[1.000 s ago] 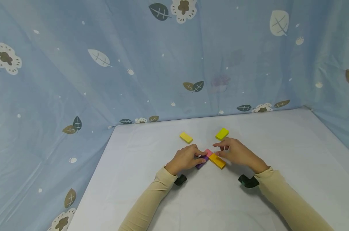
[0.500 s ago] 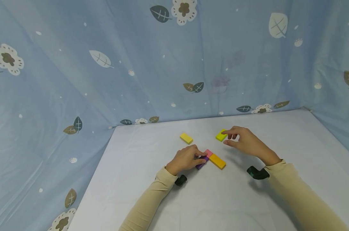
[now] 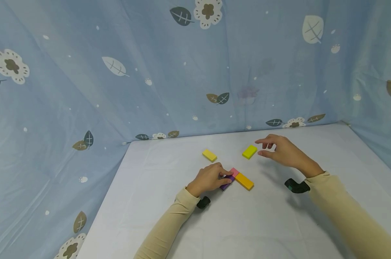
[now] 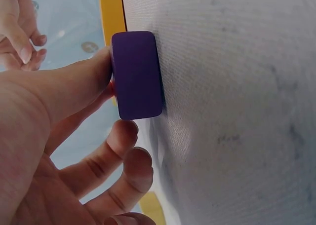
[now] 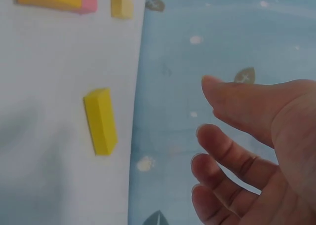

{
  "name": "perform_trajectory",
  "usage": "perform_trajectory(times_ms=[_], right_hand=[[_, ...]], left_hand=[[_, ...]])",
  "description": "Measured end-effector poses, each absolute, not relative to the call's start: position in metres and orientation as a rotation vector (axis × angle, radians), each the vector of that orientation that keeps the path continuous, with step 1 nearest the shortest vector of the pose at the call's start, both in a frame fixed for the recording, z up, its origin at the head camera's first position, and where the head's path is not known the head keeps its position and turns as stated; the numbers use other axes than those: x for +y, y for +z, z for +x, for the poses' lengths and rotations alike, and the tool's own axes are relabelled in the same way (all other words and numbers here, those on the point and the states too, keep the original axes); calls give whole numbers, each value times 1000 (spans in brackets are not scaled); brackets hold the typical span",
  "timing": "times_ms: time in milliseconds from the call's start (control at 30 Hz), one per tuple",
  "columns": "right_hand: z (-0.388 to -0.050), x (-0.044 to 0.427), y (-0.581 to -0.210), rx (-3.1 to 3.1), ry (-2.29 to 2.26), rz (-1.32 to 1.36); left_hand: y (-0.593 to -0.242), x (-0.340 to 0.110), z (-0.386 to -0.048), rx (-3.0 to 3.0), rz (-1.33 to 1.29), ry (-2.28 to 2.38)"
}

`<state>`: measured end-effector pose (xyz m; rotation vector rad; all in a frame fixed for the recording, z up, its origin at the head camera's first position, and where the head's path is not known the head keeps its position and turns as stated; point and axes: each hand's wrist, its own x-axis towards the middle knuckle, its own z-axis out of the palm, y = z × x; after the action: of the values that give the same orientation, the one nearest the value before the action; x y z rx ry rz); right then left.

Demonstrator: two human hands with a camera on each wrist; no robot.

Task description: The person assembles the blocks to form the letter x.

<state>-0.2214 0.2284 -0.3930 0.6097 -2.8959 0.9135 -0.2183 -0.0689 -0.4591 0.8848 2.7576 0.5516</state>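
Note:
My left hand point(image 3: 209, 176) rests on a joined group of blocks. Its thumb lies on top of the purple block point(image 4: 137, 77), and its index fingertip touches the pink block point(image 3: 235, 172). The middle finger is close to the purple block's side; the other fingers bend loosely. An orange block point(image 3: 244, 181) meets the pink one and slants toward the front right. My right hand point(image 3: 281, 151) hovers right of a bright yellow block point(image 3: 249, 151), thumb and index finger apart with nothing between them. The yellow block point(image 5: 100, 121) lies flat, untouched.
A pale yellow block point(image 3: 209, 155) lies behind my left hand. The white cloth-covered table point(image 3: 143, 201) ends at a blue patterned curtain point(image 3: 169, 72) at the back. Dark wrist devices hang beneath both sleeves.
My right hand has drawn away from beside the orange block, passed over the bright yellow block and moved back and right. The left hand and the joined blocks keep their places.

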Motion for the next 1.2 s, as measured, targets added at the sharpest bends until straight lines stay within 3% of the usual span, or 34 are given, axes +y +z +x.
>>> perform_trajectory(times_ms=[1200], right_hand=[[-277,247,-426,-3047,783,760]], left_hand=[[-459,-69,-218,2775,878,521]])
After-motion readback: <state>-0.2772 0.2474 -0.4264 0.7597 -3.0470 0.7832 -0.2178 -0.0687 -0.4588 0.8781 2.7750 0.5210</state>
